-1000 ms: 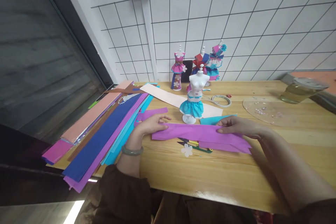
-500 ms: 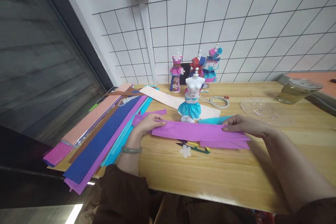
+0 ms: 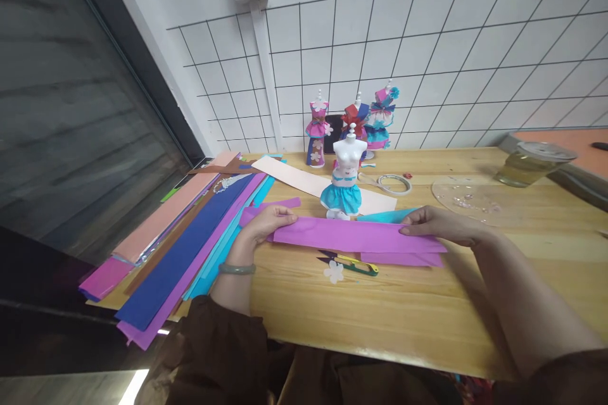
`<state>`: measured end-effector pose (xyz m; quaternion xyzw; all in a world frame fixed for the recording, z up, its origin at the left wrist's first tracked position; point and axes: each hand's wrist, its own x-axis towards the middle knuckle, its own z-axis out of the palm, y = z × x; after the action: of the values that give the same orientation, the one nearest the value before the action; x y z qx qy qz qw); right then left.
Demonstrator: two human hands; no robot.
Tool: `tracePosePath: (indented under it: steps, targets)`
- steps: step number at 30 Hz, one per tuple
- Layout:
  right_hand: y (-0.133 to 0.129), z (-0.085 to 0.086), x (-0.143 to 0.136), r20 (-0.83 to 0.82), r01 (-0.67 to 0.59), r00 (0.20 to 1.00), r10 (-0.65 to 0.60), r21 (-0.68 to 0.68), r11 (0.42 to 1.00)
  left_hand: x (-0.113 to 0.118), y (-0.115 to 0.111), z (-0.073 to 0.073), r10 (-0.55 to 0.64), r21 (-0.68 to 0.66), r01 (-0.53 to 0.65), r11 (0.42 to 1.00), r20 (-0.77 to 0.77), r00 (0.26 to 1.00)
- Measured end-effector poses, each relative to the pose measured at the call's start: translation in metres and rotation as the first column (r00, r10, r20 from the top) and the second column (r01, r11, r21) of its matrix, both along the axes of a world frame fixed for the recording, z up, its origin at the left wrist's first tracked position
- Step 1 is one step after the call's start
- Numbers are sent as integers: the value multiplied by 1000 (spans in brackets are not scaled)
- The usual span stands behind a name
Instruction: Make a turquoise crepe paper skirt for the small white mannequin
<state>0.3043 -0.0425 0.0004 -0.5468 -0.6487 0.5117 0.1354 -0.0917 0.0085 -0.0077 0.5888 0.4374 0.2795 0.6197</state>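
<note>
A strip of purple crepe paper stretches level between my two hands, just above the table. Its left end is pinched by my left hand, thumb on the near side. My right hand grips the upper edge near the other end. Behind the strip stands a small white dress form with a turquoise ruffled skirt. Below it lie thread snips with yellow and green handles, partly under the paper, and a white paper flower. Another purple piece rests under the strip's right part.
Long coloured paper strips are piled at the left. Several dressed forms stand by the grid wall. A tape roll, a clear dish of small beads and a cup of yellowish liquid sit to the right.
Both hands still hold the purple strip in nearly the same place. The view has shifted very slightly, so things on the table appear a little further left.
</note>
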Motion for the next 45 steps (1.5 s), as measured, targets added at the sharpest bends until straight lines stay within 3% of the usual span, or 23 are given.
tracePosePath:
  steps: [6, 8, 12, 13, 16, 18, 20, 24, 28, 30, 35, 39, 42, 45]
  targets:
    - [2, -4, -2, 99, -17, 995, 10, 64, 998, 2, 3, -3, 122, 35, -121, 992, -28, 992]
    - [3, -4, -5, 196, 28, 978, -64, 181, 983, 4, 4, -4, 137, 52, -134, 990, -70, 988]
    - [-4, 3, -27, 305, 101, 912, -274, 482, 870, 8, 4, -8, 128, 81, -117, 990, -141, 982]
    - [-9, 6, -37, 302, 63, 921, -245, 506, 860, 8, 5, -10, 124, 81, -113, 990, -151, 981]
    - [-30, 14, -79, 273, -182, 961, 55, 466, 866, 8, 5, -14, 111, 76, -99, 992, -181, 977]
    - [-44, 14, -107, 260, -343, 935, 242, 485, 804, 8, 5, -16, 104, 75, -91, 993, -198, 975]
    - [-54, 8, -129, 322, -450, 892, 318, 564, 692, 9, 5, -17, 100, 74, -86, 994, -212, 972]
    - [-61, -12, -151, 561, -574, 803, 201, 638, 514, 10, 5, -17, 103, 124, -78, 989, -213, 972]
    - [-59, -22, -157, 613, -605, 778, 137, 673, 425, 11, 4, -17, 108, 154, -83, 985, -164, 981]
    - [-57, -21, -157, 569, -575, 806, 162, 688, 443, 12, 4, -17, 131, 160, -107, 981, -148, 980]
    - [-57, -11, -153, 435, -471, 873, 221, 634, 613, 17, 2, -11, 190, 375, -116, 920, -168, 967]
    - [-57, -3, -149, 396, -422, 895, 206, 598, 681, 20, -4, -2, 219, 453, -135, 881, -140, 966]
    - [-54, -2, -146, 352, -330, 926, 139, 571, 752, 25, -13, 5, 111, 397, -59, 916, -108, 988]
    - [-49, -7, -145, 215, -179, 974, 77, 508, 842, 35, -24, 8, -119, 293, 153, 944, -131, 984]
